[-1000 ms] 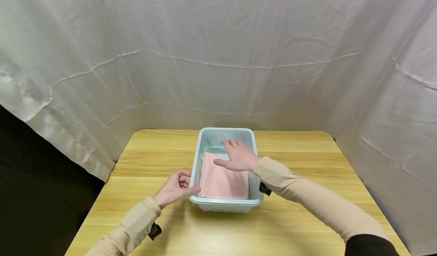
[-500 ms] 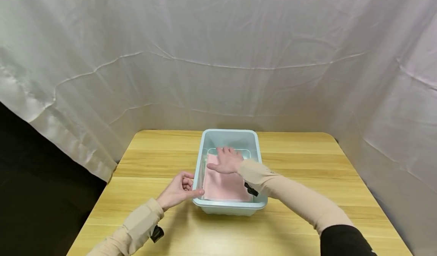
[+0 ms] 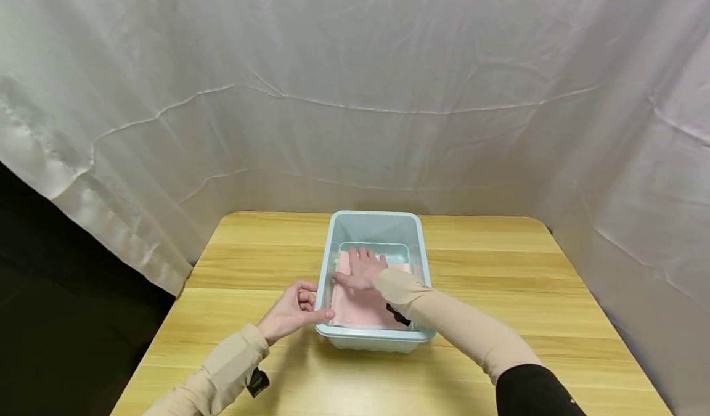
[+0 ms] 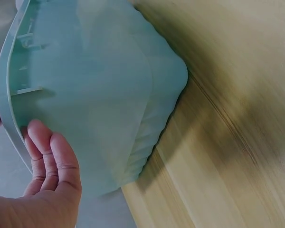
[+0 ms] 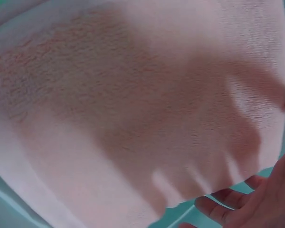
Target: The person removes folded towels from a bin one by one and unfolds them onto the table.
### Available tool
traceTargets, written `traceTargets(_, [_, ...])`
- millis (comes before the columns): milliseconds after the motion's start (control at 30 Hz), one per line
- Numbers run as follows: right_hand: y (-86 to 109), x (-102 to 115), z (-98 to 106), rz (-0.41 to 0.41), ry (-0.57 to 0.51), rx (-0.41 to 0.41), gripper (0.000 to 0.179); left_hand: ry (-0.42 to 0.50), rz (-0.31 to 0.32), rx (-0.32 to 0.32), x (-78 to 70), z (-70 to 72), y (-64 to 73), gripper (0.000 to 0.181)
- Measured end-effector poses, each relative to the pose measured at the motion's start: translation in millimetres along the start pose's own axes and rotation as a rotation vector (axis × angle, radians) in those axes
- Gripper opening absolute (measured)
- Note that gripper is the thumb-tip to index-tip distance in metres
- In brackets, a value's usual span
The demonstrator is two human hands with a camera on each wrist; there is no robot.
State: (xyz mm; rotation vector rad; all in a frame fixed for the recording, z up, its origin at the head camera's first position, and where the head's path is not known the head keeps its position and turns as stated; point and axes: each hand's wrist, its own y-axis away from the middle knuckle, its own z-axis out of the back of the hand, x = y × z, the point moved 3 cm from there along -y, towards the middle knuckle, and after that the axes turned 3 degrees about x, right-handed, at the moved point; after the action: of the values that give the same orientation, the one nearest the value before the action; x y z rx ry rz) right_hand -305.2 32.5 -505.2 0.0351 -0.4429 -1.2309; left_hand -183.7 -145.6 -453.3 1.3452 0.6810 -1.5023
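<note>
A light blue plastic tub [image 3: 375,334] stands on the wooden table, its outer wall filling much of the left wrist view. My left hand [image 3: 294,311] holds its left rim, thumb over the edge; the other fingers [image 4: 64,164] curl below the lip against the outside. Inside the tub lies a folded pink towel [image 3: 355,313], and its fuzzy weave shows close up in the right wrist view. My right hand [image 3: 360,272] reaches in with spread, fairly straight fingers, palm down over the towel's far left part. In the right wrist view, the fingertips [image 5: 206,206] are at the towel's edge.
A wooden table [image 3: 499,280] surrounds the tub. Pale grey curtains [image 3: 388,138] hang behind it and at both sides, with a dark area [image 3: 72,305] at the lower left. Beyond the towel, the tub's floor [image 3: 395,252] shows.
My right hand has moved left and lower, from above the tub's right half down onto the towel. The left hand keeps its hold on the rim.
</note>
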Motion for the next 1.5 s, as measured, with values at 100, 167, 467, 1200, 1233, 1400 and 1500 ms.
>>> traceTargets(100, [15.2, 12.5, 12.5, -0.036, 0.013, 0.028, 0.087, 0.007, 0.013, -0.008, 0.2, -1.0, 0.1, 0.07])
traceTargets(167, [21.3, 14.0, 14.4, -0.029, 0.007, 0.027, 0.084, 0.005, 0.022, -0.017, 0.0, -1.6, 0.4, 0.071])
traceTargets(467, [16.2, 6.8, 3.8, 0.021, -0.022, -0.024, 0.088, -0.007, 0.037, -0.032, -1.7, -2.7, -0.1, 0.071])
traceTargets(1200, [-2.8, -0.4, -11.8, 0.057, 0.035, -0.103, 0.07, -0.016, 0.057, -0.053, -0.7, -1.1, -0.1, 0.072])
traceTargets(1233, [-2.2, 0.0, -11.3, 0.061, 0.046, -0.113, 0.067, -0.015, 0.057, -0.053, -0.5, -1.0, -0.2, 0.072])
traceTargets(1400, [1.4, 2.4, -7.8, 0.078, 0.089, -0.162, 0.061, -0.016, 0.058, -0.052, -0.1, -0.6, 0.0, 0.073])
traceTargets(1500, [4.4, 4.5, -5.0, 0.088, 0.103, -0.184, 0.059, -0.015, 0.056, -0.05, -0.4, 0.0, 0.5, 0.074])
